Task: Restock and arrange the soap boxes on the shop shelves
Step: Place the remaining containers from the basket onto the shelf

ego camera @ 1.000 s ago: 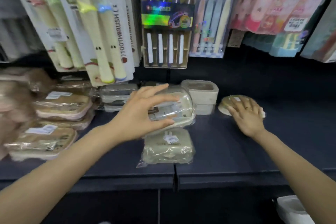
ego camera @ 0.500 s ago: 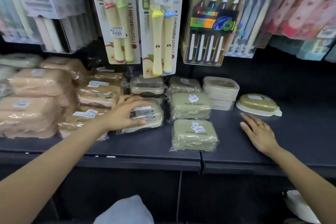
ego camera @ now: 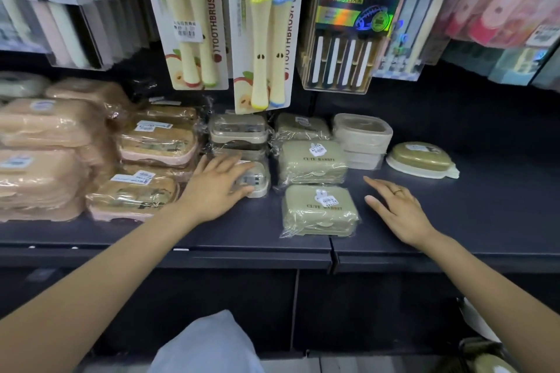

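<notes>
One clear-lidded beige soap box (ego camera: pixel 256 180), airborne a second ago, now sits on the dark shelf (ego camera: pixel 485 209) under the left hand (ego camera: pixel 216 188), fingers draped over it. Right hand (ego camera: pixel 400 215) has left the oval olive-lidded box (ego camera: pixel 421 159), flat, relaxed. Placement looks done.

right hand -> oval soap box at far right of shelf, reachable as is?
Probably yes. The right hand is open and holds nothing, and only bare shelf lies between it and the oval soap box, which sits alone with nothing stacked on it.
</notes>
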